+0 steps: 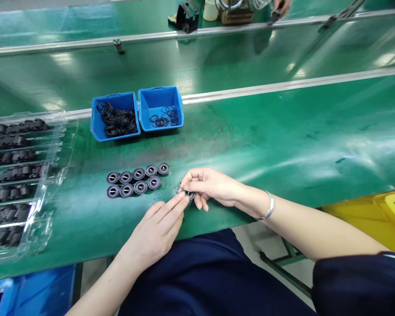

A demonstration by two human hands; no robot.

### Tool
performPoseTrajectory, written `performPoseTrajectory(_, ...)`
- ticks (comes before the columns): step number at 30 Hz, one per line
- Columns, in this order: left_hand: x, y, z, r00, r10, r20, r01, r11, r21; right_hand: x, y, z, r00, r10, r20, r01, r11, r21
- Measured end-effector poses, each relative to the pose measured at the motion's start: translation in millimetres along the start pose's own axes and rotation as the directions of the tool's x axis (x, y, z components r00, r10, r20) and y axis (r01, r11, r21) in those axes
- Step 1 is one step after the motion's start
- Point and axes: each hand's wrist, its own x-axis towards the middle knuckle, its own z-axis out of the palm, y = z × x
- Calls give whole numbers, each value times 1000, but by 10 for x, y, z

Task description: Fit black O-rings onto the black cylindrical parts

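Note:
Near the front edge of the green bench (217, 153), my left hand (163, 226) and my right hand (206, 186) meet over one round black part (190, 195). Fingers of both hands close on it and cover most of it. To their left, several matching round black parts (127, 190) stand in two rows, each with a pale slot mark in its middle. Small dark specks lie on the bench beside my fingertips.
Behind the rows, one blue bin (97, 127) holds a heap of black rings and another blue bin (147, 98) a few loose rings. Clear trays (57, 151) of black parts stand at left, a yellow bin (352, 213) at right. Across the bench shows another person's hand (283, 6).

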Motion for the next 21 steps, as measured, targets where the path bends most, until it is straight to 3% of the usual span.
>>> performPoseTrajectory(5, -26, 40, 44, 1000, -13, -8, 13, 999, 37, -86, 176, 80, 987, -115, -111, 132, 978, 163)
performPoseTrajectory(9, -20, 106, 60, 999, -32, -6, 33, 998, 49, -202, 375, 235, 938, -229, -260, 295, 920, 257)
performPoseTrajectory(12, -7, 128, 51, 998, -58, 4, 58, 998, 34, -256, 448, 313, 916, -261, -306, 346, 898, 271)
performPoseTrajectory(15, 7, 124, 32, 999, -47, 11, 47, 999, 18, -267, 433, 299, 936, -241, -256, 315, 897, 311)
performPoseTrajectory(21, 65, 166, 21, 998, -57, -27, 59, 995, 75, -215, 295, 155, 991, -108, -75, 125, 946, 300)
